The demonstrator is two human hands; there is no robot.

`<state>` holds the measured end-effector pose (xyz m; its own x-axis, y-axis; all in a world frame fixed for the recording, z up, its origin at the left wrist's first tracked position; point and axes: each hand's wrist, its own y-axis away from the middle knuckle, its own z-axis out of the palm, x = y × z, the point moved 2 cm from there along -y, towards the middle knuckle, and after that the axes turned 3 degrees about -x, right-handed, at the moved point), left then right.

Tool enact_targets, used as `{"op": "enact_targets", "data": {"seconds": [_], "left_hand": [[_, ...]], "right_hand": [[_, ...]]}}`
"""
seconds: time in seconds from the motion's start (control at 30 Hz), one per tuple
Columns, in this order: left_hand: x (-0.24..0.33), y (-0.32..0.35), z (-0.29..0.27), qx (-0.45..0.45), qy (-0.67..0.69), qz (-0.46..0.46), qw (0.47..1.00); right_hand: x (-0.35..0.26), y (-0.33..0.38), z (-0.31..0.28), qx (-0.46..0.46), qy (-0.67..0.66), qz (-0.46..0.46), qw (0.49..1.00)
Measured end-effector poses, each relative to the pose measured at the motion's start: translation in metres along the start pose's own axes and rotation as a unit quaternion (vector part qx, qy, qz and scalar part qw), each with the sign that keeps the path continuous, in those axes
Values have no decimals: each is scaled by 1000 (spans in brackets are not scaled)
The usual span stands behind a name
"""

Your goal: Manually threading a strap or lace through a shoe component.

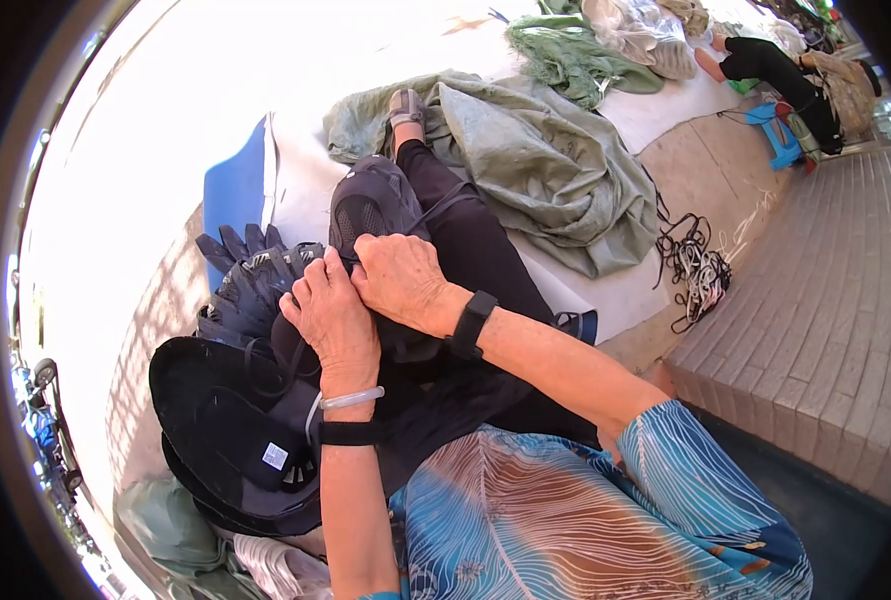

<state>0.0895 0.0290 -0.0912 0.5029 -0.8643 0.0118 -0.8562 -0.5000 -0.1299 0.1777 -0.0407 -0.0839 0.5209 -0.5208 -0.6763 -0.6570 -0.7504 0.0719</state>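
Patterned shirt [525, 510] nearest; left fingers [306, 288], right fingers [366, 249] pinching dark shoe [373, 200]; green sheet [525, 150] beyond, cords [703, 278] right.

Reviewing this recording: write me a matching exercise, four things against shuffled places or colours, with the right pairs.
1. dark mesh piece
2. bangle
3. tangled cords
4. large crumpled cloth

A. grey-green
B. beside the brick ledge
C. held by left hand and right hand
D. around the left wrist

Pairs: 1-C; 2-D; 3-B; 4-A
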Motion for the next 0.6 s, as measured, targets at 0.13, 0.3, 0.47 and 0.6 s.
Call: {"op": "enact_targets", "data": {"seconds": [0.13, 0.3, 0.47, 0.6], "left_hand": [[-6, -4, 7, -27, 60, -20, 998], [-13, -17, 1, -146, 161, 2, 976], [-26, -18, -9, -129, 225, 64, 964], [-32, -19, -9, -123, 246, 69, 959]], "right_hand": [[0, 1, 2, -8, 9, -7, 1000], [5, 7, 7, -18, 15, -21, 999], [11, 18, 23, 38, 32, -66, 997], [11, 14, 29, 86, 50, -94, 991]]}}
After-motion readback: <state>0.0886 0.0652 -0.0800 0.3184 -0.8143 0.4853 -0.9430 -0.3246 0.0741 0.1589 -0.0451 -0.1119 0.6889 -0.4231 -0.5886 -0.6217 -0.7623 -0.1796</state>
